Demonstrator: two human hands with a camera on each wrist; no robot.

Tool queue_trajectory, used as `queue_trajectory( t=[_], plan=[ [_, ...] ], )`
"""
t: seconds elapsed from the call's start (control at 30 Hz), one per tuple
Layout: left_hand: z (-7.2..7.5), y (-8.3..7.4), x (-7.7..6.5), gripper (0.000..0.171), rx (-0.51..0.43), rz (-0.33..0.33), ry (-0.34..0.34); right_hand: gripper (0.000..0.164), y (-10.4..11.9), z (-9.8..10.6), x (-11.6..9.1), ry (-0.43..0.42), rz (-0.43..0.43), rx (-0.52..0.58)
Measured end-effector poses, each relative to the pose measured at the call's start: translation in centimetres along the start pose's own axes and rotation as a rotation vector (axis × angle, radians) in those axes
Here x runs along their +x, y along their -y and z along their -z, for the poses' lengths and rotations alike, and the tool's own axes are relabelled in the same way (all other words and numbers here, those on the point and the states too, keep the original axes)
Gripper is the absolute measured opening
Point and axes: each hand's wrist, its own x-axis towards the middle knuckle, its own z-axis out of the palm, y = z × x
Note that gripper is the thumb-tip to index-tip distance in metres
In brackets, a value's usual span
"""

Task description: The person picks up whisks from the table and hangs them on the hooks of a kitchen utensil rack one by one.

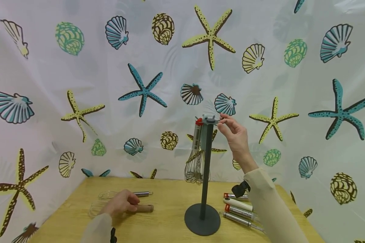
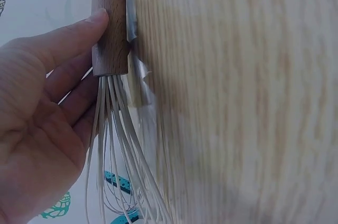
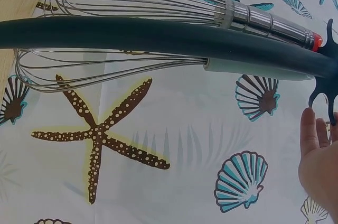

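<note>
On the left of the table my left hand holds a whisk by its brown wooden handle. The left wrist view shows the thumb on that handle and the fingers behind it. A dark whisk stand rises from a round base. Two whisks hang from its hooked top: a steel-handled one with a red tip and one with a pale handle. Up at the stand's top, my right hand pinches a hook between thumb and fingertips.
Behind the left hand lies another whisk with a steel handle. Several whisks lie right of the base, among them one with a cream handle. A curtain printed with shells and starfish surrounds the wooden table.
</note>
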Motion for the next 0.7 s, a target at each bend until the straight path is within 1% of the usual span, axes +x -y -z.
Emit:
queue_trajectory(
  t=[0.13,0.2,0.37,0.43,0.53,0.6,0.7],
  plan=[
    [0.0,-0.2,0.4,0.027,0.023,-0.024,0.007,0.006,0.1,0.3,0.2,0.002,0.003,0.011],
    [0.0,-0.3,0.6,0.026,0.041,-0.057,0.015,0.007,0.0,0.4,0.2,0.004,0.001,0.017],
    [-0.2,-0.6,0.3,0.028,0.027,-0.105,0.031,0.006,0.0,0.1,0.0,0.003,-0.003,0.023],
    [-0.3,-0.9,0.3,0.03,0.009,-0.104,0.03,0.005,0.0,0.1,-0.1,0.003,-0.01,0.025],
    [-0.4,-1.4,0.3,0.036,-0.014,-0.114,0.012,0.005,0.0,0.1,-0.2,0.006,-0.013,0.025],
    [-0.5,-1.9,0.4,0.039,-0.03,-0.112,-0.015,0.006,0.0,0.1,-0.1,0.007,-0.011,0.026],
    [-0.7,-2.6,0.6,0.042,-0.03,-0.137,-0.069,0.007,0.0,0.1,-0.1,0.009,-0.008,0.039]
  ],
)
